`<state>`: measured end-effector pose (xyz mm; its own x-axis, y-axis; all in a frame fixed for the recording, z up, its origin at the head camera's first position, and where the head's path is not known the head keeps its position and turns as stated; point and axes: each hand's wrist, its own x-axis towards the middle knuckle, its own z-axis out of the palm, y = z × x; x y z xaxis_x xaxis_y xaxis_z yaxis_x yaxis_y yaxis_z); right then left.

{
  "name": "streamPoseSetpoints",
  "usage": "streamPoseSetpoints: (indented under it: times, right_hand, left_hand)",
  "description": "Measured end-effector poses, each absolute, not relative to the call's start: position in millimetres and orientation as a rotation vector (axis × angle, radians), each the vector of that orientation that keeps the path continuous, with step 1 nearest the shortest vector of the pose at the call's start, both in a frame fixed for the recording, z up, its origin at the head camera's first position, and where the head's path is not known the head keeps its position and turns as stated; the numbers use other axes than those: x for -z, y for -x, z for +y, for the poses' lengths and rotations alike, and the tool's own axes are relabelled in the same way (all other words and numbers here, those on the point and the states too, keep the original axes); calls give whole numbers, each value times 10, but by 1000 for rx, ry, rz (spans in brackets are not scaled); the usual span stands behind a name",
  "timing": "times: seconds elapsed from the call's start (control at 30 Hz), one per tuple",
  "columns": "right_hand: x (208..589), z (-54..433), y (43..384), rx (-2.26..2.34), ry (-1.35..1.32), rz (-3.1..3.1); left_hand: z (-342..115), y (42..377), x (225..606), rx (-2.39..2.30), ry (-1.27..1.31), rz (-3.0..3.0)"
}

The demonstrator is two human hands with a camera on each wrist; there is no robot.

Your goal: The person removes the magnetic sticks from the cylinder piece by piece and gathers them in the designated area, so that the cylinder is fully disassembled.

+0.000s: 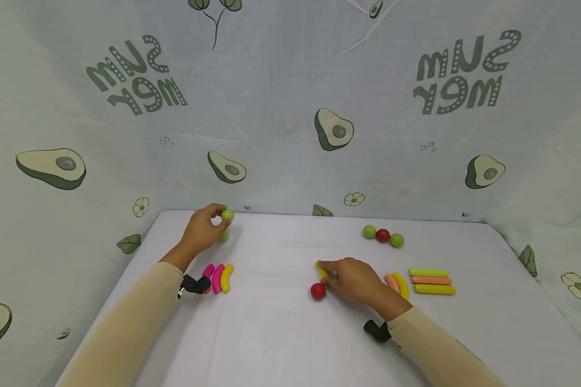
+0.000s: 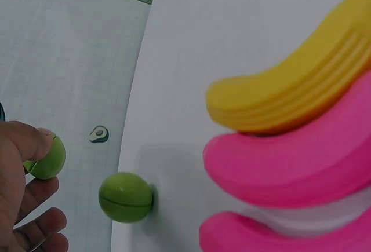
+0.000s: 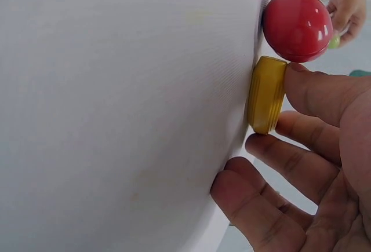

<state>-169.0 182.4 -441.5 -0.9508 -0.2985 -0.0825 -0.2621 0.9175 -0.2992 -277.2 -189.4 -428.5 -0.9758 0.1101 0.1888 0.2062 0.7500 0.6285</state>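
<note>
My left hand (image 1: 203, 228) pinches a green ball (image 1: 227, 215) between thumb and fingers, at the table's far left edge. A second green ball (image 2: 126, 197) lies on the white table (image 1: 271, 333) just below that hand. My right hand (image 1: 353, 279) is low over the middle of the table. Its thumb and fingertips grip the two ends of a ribbed yellow toy banana (image 3: 267, 94), partly hidden by the hand in the head view. Close beside the thumb sits a glossy red ball (image 1: 318, 291).
Two pink bananas (image 1: 217, 278) and a yellow one (image 1: 226, 278) form a row at left. At back right, a red ball (image 1: 383, 235) lies between two green balls. An orange curved piece (image 1: 391, 282), another yellow banana (image 1: 402, 285) and three sticks (image 1: 431, 280) lie right of my right hand.
</note>
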Motion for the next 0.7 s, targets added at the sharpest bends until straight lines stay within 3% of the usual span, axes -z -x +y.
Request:
streamPoseSetpoints:
  times: [0.7]
  right_hand:
    - [4394, 1831, 1701, 418, 429, 2943]
  left_hand:
    - [-2332, 2725, 4543, 1036, 32, -2899]
